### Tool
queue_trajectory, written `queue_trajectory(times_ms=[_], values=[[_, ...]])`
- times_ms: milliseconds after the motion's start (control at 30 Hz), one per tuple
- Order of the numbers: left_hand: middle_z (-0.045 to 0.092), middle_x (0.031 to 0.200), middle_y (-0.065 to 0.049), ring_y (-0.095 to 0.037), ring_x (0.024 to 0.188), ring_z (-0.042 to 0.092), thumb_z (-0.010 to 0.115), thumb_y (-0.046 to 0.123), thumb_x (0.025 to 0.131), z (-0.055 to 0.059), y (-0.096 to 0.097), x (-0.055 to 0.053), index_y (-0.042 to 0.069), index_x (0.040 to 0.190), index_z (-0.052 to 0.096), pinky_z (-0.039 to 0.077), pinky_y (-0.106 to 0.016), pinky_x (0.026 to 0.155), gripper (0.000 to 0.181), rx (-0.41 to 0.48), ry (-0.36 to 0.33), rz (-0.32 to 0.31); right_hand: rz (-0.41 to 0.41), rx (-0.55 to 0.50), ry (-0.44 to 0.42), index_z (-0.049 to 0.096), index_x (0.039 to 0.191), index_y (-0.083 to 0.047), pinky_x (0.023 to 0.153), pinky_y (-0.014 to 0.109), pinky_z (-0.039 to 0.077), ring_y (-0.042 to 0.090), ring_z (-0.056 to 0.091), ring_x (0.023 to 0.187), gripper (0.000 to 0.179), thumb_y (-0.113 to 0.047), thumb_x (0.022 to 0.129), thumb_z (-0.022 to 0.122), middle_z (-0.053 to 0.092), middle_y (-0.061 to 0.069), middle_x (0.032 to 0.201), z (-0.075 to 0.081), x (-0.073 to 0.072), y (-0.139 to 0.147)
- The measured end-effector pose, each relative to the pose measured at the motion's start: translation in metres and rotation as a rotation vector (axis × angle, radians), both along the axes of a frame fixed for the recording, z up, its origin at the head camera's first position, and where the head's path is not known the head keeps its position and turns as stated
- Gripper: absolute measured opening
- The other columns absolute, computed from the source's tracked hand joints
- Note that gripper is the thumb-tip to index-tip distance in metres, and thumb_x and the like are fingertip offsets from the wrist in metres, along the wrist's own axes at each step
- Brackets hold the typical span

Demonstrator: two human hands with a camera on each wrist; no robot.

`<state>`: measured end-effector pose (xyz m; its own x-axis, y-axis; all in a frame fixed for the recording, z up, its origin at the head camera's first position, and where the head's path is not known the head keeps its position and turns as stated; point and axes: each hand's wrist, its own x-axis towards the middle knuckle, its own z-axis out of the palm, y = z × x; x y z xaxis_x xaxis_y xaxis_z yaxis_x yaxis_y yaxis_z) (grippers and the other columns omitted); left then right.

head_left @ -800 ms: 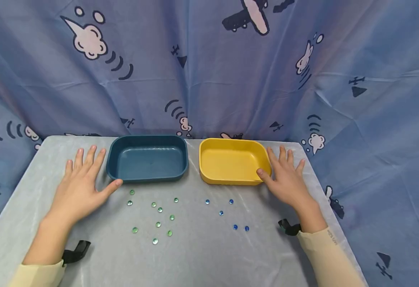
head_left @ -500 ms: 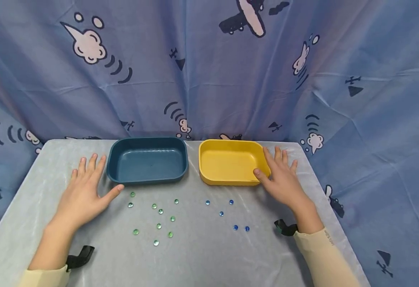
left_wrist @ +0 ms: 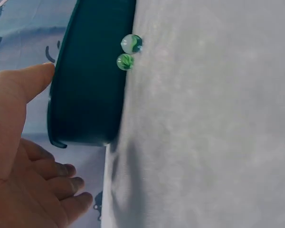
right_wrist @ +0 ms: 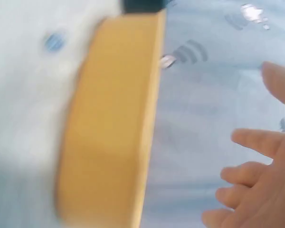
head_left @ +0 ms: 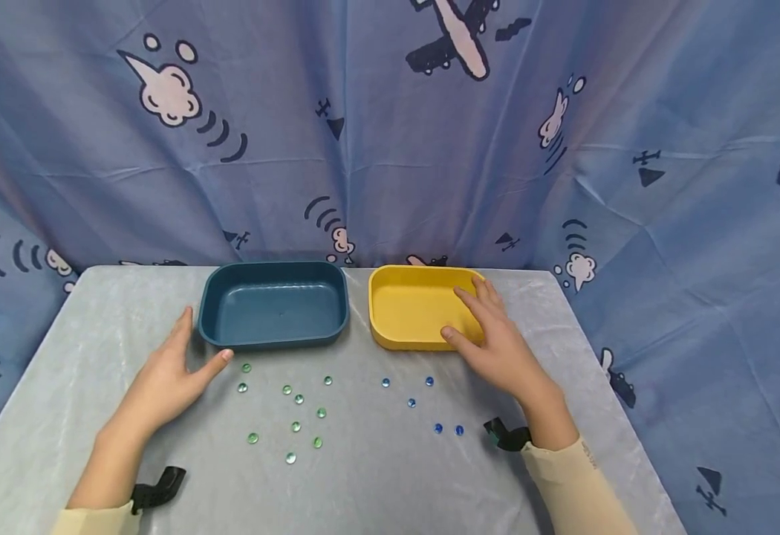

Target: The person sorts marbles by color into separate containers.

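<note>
My left hand (head_left: 169, 379) hovers at the left end of a dark teal tray (head_left: 273, 343), thumb apart from the fingers and nothing held. The right hand (head_left: 500, 345) is over the right end of a yellow tray (head_left: 403, 345), fingers loosely extended and holding nothing. In the right wrist view those fingers (right_wrist: 256, 142) stand apart from the yellow wall (right_wrist: 109, 118). Several green glass marbles (head_left: 296, 426) lie scattered in front of the teal tray. Several blue marbles (head_left: 411, 403) lie in front of the yellow one. Both trays show bare bottoms.
A pale grey cloth covers the table (head_left: 363, 490). Behind it hangs a blue curtain (head_left: 283, 178) printed with planes and clouds, close to the trays' far sides. Black wrist straps (head_left: 159, 489) show on both forearms, which come in from the front edge.
The right hand has moved left, from beside the yellow tray's right end to over it. My left hand has come slightly right and its fingers have drawn together. Trays and marbles stay in place.
</note>
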<state>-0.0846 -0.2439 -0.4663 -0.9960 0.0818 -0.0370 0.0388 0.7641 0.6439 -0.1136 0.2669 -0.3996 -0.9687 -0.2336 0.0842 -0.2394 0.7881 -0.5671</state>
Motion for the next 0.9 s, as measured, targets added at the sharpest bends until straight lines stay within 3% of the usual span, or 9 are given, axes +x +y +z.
queue_trajectory(times_ms=[133,367,567,733,800,900], values=[[0.018,0.173,-0.038,-0.064,0.151,0.031,0.069,0.057,0.105,-0.005,-0.003,0.0,-0.006,0.172,0.006,0.035,-0.08,0.115,0.112,0.013,0.006,0.015,0.066,-0.096,0.038,0.057,0.16,-0.015,0.13,0.066,0.027,0.028,0.021,0.166,0.066,-0.05,0.106,0.072,0.029,0.002,0.179,0.009,0.005,-0.026],[0.037,0.169,-0.032,-0.065,0.14,0.046,0.074,0.051,0.104,-0.014,-0.013,-0.004,-0.001,0.174,0.016,0.043,-0.08,0.108,0.105,0.091,0.088,0.049,0.211,-0.197,0.131,0.069,0.148,-0.013,0.127,0.056,0.04,0.027,0.048,0.153,0.047,-0.032,0.106,0.076,0.058,0.006,0.161,0.012,0.012,-0.067],[0.048,0.164,-0.029,-0.063,0.132,0.056,0.078,0.041,0.104,-0.019,-0.015,-0.005,-0.001,0.169,0.036,0.049,-0.077,0.105,0.089,0.18,0.157,0.074,0.284,-0.261,0.056,0.072,0.141,-0.012,0.106,0.05,0.06,0.024,0.071,0.122,0.038,-0.028,0.106,0.076,0.074,0.004,0.135,-0.003,0.014,-0.092],[0.051,0.162,-0.027,-0.058,0.13,0.061,0.081,0.035,0.103,-0.022,-0.015,-0.004,0.0,0.166,0.043,0.051,-0.072,0.103,0.081,0.22,0.196,0.084,0.351,-0.263,-0.002,0.074,0.136,-0.01,0.085,0.041,0.064,0.011,0.068,0.097,0.034,-0.026,0.106,0.076,0.075,-0.008,0.11,-0.013,0.012,-0.111],[0.052,0.162,-0.026,-0.056,0.129,0.063,0.083,0.031,0.102,-0.025,-0.016,-0.005,0.001,0.165,0.046,0.055,-0.06,0.106,0.079,0.232,0.223,0.084,0.363,-0.243,-0.019,0.075,0.134,-0.011,0.079,0.035,0.063,0.008,0.065,0.092,0.032,-0.027,0.106,0.076,0.073,-0.011,0.103,-0.017,0.012,-0.119],[0.05,0.164,-0.023,-0.054,0.13,0.063,0.087,0.023,0.098,-0.03,-0.017,-0.007,0.001,0.162,0.05,0.055,-0.027,0.109,0.077,0.261,0.287,0.065,0.379,-0.221,-0.056,0.076,0.132,-0.011,0.075,0.03,0.06,0.008,0.063,0.087,0.031,-0.027,0.105,0.077,0.071,-0.012,0.098,-0.024,0.011,-0.13]])
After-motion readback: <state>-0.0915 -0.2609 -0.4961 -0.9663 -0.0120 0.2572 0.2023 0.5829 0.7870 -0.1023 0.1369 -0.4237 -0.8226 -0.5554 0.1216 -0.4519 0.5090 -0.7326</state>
